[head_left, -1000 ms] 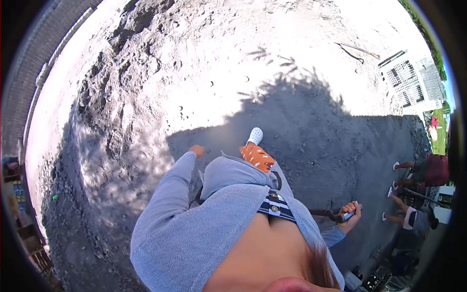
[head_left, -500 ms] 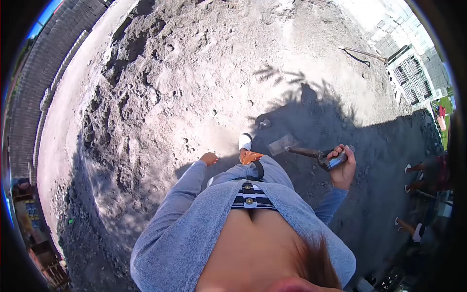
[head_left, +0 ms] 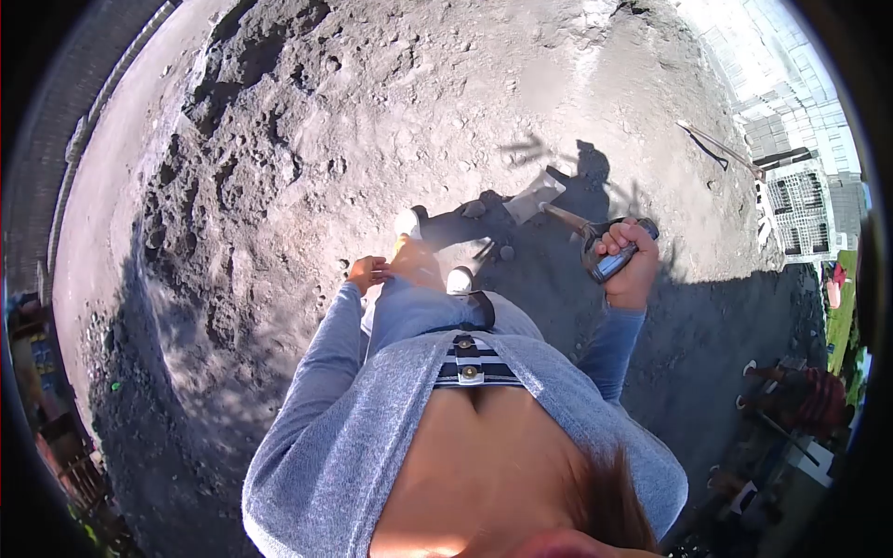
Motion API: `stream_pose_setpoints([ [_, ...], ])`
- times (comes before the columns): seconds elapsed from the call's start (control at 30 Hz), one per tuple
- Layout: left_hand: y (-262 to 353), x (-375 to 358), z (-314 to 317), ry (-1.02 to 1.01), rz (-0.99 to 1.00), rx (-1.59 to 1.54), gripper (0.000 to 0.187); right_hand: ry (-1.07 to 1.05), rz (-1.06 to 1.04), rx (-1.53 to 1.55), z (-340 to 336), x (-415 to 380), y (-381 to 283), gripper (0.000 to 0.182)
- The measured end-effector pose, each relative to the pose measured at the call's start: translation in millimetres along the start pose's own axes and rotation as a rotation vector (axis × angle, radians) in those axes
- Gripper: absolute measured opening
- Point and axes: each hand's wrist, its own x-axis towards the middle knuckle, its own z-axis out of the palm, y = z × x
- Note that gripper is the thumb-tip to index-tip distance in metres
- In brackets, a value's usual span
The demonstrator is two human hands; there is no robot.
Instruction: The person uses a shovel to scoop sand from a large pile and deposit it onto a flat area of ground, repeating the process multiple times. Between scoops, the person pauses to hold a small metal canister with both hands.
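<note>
Head view: shovel (head_left: 579, 223) is the landmark, all places relative to it. Right hand (head_left: 630, 258) holds the grip at its near end, fingers curled round and closed on it. Shaft slants away from the hand to a pale flat blade (head_left: 535, 198); can't tell whether the blade touches the ground. Left hand (head_left: 368, 272) is well left of the shovel, next to the wearer's trouser leg (head_left: 405, 302), fingers loosely bent and close together; can't tell if the tips touch the cloth. Two light shoes, one (head_left: 407, 223) left of the blade, the other (head_left: 460, 279) lower and closer to the shaft. Dark stones (head_left: 475, 208) lie just left of the blade. Ground (head_left: 391, 121) around the shovel is rough grey dirt, part sun, part shadow. Up and right of the shovel: long-handled tool (head_left: 721, 149) on the dirt, then a pale grid panel (head_left: 800, 214) past its end. Below and right of the shovel, well apart: person in dark red (head_left: 823, 395), in shade, blurred. Small green object (head_left: 116, 385) far left of the shovel, too small to identify.
</note>
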Motion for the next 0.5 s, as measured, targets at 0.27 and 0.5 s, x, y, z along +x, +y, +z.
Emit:
stream_pose_setpoints([
  [0.27, 148.5, 78.5, -23.3, 0.019, 0.031, 0.236, 0.041, -0.184, -0.105, 0.094, 85.1, 120.9, -5.6, 0.009],
  [0.5, 364.7, 71.6, 92.7, -0.201, 0.472, 0.375, 0.04, -0.221, -0.343, 0.507, 145.5, 267.9, 36.7, 0.013],
])
